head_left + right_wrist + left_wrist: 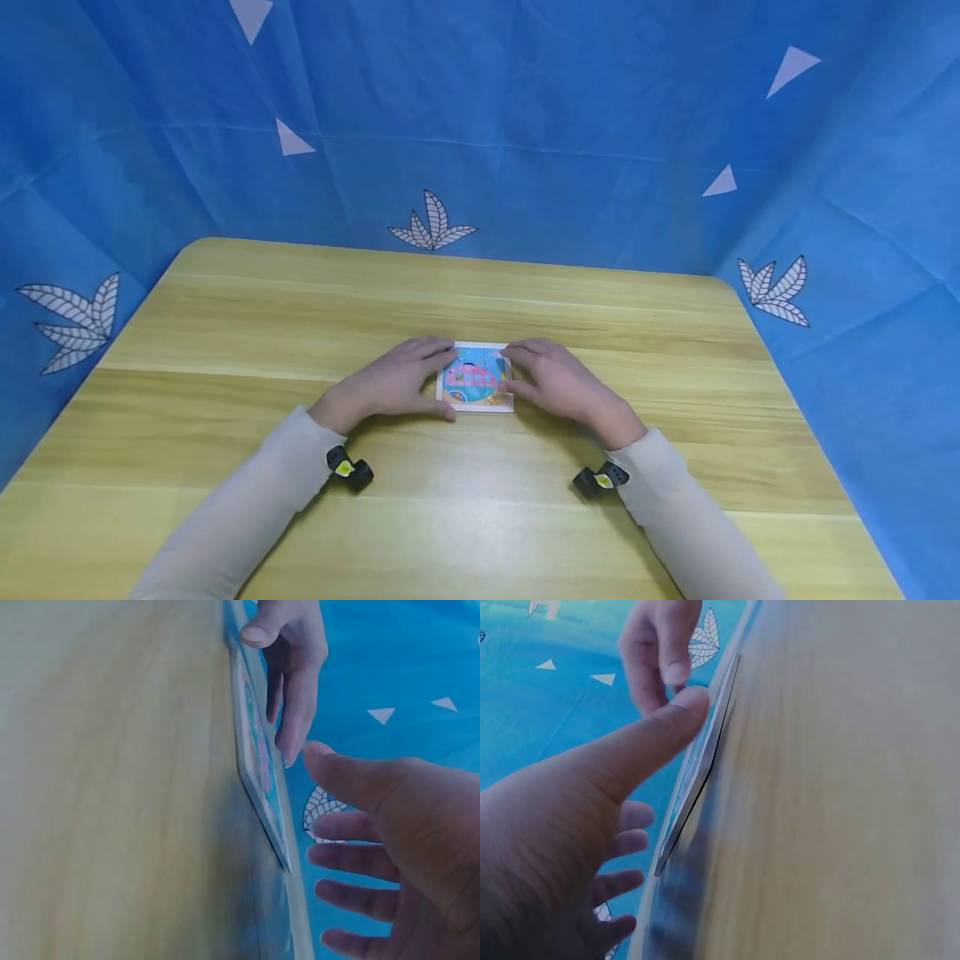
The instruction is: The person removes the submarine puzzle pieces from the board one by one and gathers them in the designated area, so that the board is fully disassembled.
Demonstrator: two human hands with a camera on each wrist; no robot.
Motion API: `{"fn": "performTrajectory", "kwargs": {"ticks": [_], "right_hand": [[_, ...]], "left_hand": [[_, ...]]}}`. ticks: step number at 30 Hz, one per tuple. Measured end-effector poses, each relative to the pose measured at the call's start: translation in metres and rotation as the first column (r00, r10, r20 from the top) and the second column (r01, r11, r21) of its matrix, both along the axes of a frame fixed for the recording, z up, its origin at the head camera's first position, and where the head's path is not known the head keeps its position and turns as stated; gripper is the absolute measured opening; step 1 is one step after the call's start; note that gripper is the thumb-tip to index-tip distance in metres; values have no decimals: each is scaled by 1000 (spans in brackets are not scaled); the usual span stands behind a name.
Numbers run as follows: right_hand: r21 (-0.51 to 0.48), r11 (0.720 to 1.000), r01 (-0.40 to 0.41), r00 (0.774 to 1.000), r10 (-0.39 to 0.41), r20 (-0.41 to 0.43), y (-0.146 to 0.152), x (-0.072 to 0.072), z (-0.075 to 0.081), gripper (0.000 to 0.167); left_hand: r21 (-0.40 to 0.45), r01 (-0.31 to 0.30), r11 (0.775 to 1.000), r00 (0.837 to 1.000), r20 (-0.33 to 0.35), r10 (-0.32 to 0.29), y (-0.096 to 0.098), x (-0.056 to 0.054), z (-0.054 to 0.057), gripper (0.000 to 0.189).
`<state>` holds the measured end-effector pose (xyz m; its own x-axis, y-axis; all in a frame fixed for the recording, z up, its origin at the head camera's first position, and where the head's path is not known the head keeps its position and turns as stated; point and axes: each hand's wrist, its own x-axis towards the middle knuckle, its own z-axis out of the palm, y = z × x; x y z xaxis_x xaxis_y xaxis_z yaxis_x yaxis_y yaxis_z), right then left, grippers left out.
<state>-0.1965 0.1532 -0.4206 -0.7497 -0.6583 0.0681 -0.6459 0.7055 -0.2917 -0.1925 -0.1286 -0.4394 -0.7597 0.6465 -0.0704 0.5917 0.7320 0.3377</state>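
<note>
Head view shows the left hand and right hand with fingers loosely spread, pinching nothing, and the white-framed picture puzzle flat between them, where light, matched contact on opposite edges should handle it best.

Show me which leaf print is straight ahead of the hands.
The middle leaf print, behind the table; the left one and right one flank the table.

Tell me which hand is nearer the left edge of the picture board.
Left. The left hand is at that edge of the picture board; the right hand is at the opposite edge.
</note>
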Motion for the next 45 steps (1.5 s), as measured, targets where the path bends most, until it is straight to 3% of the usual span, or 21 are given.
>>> {"fn": "performTrajectory", "kwargs": {"ticks": [6,13,23,31,45], "right_hand": [[-100,994,42,999,-43,-9,-9,-10,-2,41],[-144,987,66,998,-67,-6,-17,-18,-9,34],[-135,986,95,995,-97,-11,-22,-20,-20,29],[-114,987,111,993,-114,-22,-26,-22,-22,26],[-117,984,132,991,-132,13,-31,-19,-19,26]], "left_hand": [[49,23,999,999,-50,-20,10,2,-2,96],[132,32,991,999,-42,-27,18,3,-7,87],[95,115,989,986,-135,-102,20,5,-26,76],[109,144,984,975,-187,-122,19,4,-26,66],[132,153,979,969,-213,-123,18,4,-26,63]]}}
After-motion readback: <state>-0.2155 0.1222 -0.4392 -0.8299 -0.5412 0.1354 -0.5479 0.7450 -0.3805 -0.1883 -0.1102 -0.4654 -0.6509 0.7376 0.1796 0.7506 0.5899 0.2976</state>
